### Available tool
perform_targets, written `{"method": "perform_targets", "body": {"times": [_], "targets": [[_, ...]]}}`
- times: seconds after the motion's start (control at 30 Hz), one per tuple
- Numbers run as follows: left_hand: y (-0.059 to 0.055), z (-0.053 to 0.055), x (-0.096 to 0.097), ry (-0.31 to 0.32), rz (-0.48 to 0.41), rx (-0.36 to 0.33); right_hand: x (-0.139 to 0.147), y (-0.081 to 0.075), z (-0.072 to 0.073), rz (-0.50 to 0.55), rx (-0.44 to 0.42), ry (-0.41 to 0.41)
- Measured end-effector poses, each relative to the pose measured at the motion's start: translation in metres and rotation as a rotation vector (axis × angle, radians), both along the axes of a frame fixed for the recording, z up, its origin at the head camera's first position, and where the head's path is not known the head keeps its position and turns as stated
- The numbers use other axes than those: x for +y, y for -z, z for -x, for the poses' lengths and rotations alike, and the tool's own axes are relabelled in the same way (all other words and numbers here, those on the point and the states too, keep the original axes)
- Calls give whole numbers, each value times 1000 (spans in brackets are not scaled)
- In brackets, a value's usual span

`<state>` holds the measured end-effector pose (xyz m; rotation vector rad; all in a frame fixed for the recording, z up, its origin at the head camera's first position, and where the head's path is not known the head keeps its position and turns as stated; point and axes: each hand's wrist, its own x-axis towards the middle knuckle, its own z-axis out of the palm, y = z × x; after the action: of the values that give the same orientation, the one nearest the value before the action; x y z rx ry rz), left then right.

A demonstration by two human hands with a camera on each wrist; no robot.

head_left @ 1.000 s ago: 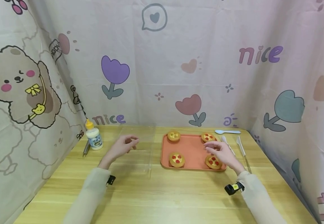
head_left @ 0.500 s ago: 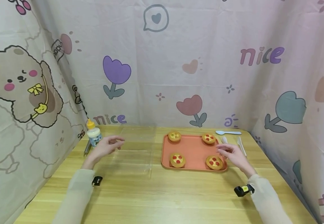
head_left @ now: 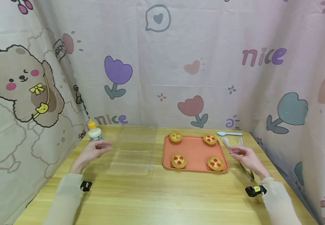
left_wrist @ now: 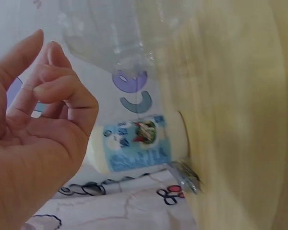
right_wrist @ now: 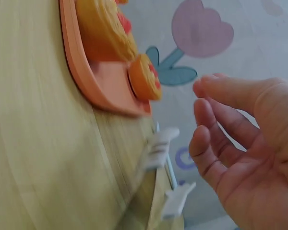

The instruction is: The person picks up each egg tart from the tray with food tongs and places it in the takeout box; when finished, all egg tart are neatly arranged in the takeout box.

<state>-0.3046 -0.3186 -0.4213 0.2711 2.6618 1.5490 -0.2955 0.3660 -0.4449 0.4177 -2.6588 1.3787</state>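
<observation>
My left hand point(head_left: 92, 153) hovers with loosely bent fingers in front of a white bottle with a yellow nozzle cap point(head_left: 95, 133). The left wrist view shows its palm point(left_wrist: 33, 148) holding nothing, with the bottle's blue label point(left_wrist: 137, 141) behind. Over on the right, my right hand point(head_left: 249, 160) hangs above tongs with white tips point(head_left: 226, 142) and a metal handle. Its fingers point(right_wrist: 213, 160) are relaxed and apart from the tongs. An orange tray point(head_left: 193, 153) bears several small pizza-like tarts point(head_left: 178, 161) near its corners.
A clear plastic box point(head_left: 135, 153) stands left of the tray. Behind the tongs lies a light blue spoon point(head_left: 229, 133). A silver slim object point(left_wrist: 185, 176) lies by the bottle. Patterned curtains point(head_left: 162, 62) enclose the wooden table point(head_left: 156, 200) at the back and sides.
The left hand has drawn left, from over the clear box to before the bottle. The right hand has shifted right, off the tray to above the tongs. The tarts have stayed put.
</observation>
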Motion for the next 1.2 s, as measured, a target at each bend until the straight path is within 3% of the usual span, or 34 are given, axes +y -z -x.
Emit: {"method": "perform_targets", "body": {"times": [0.17,0.33,0.6,0.77,0.93,1.2], "targets": [[6,0,-10,5,-34,-43,18,4,-3,-75,-20,-38],[15,1,-20,86,-76,-88,36,9,-9,-150,-39,-18],[20,1,-28,145,-173,-200,52,14,-20,-231,-83,18],[22,-3,-32,199,-189,-205,57,19,-19,-245,-141,-1],[23,-3,-33,200,-179,-198,61,26,-17,-230,-197,-45],[22,-4,-30,183,-186,-213,60,31,-16,-265,-96,-97]]}}
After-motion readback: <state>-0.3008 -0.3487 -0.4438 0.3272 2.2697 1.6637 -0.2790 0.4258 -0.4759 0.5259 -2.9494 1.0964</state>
